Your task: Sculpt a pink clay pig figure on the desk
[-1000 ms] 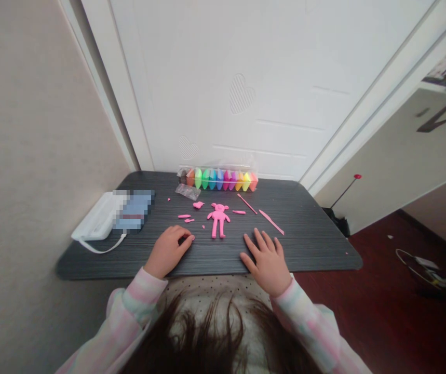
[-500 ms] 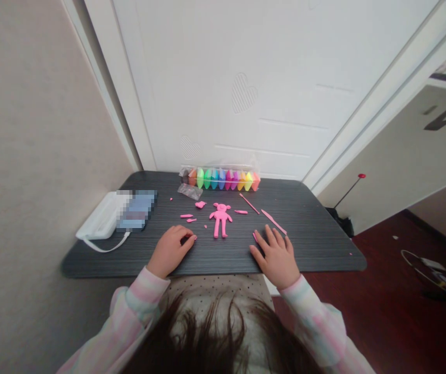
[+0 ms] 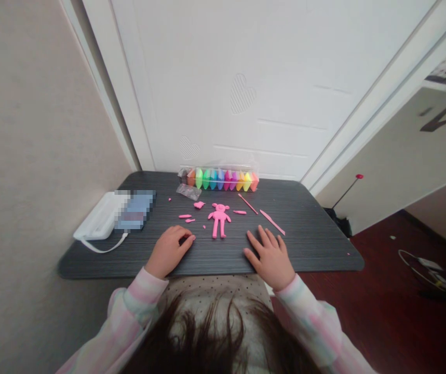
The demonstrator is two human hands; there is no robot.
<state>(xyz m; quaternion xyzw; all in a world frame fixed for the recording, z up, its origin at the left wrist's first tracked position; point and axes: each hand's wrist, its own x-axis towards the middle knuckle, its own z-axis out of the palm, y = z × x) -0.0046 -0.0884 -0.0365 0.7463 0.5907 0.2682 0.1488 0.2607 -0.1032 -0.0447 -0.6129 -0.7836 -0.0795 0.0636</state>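
Note:
My left hand (image 3: 169, 250) rests near the front edge of the dark table, fingers curled in and thumb and fingertips close together. A tiny pink spot shows at its fingertips; whether it is clay I cannot tell. Lying flat on the right is my right hand (image 3: 271, 261), fingers spread on the tabletop; what is under it is hidden. Between and beyond the hands lies a pink clay figure (image 3: 219, 217) with round ears, arms and two legs. Left of it are a pink clay lump (image 3: 199, 205) and thin pink pieces (image 3: 185, 216). A pink modelling knife (image 3: 272, 222) lies beyond my right hand.
A clear pack of coloured clay blocks (image 3: 218, 179) stands at the table's back, by a crumpled clear wrapper (image 3: 189, 191). A thin pink stick (image 3: 248, 203) and a short pink tool (image 3: 240, 212) lie right of the figure. A white device (image 3: 100, 215) with a cable is at left.
My right hand has slid slightly left, and the pink bit seen by its index finger is now out of sight. My left hand stays put.

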